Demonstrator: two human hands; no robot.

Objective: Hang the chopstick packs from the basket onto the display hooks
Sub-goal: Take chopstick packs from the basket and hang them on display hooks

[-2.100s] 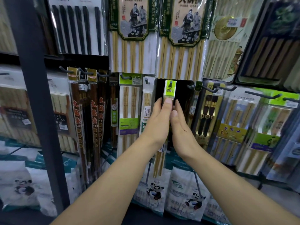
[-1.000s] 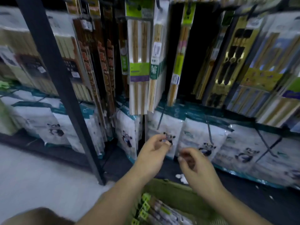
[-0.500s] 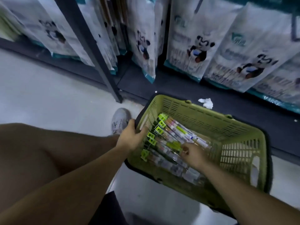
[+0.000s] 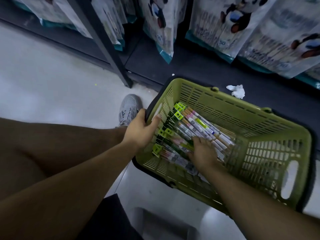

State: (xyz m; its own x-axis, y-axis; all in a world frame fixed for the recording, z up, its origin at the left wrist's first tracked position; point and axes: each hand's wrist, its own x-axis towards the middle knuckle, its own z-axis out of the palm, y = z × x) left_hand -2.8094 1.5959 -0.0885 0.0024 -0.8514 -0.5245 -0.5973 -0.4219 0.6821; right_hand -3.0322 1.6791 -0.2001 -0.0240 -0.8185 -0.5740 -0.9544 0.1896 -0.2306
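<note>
Chopstick packs (image 4: 194, 134) lie heaped in the near-left half of the green basket (image 4: 259, 122), w/ our right hand (image 4: 202, 153) spread flat on them. Left hand (image 4: 140, 130) grips the basket's rim. Shoe (image 4: 128, 110), shelf post (image 4: 103, 40) and tissue (image 4: 236, 90) lie nearby. Vs. 0.5 s ago: both hands placed as before. The basket's right half is bare.

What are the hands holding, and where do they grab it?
The left hand grips the green basket by its rim, thumb inside. The right hand lies on the chopstick packs; whether it grips one cannot be told.
</note>
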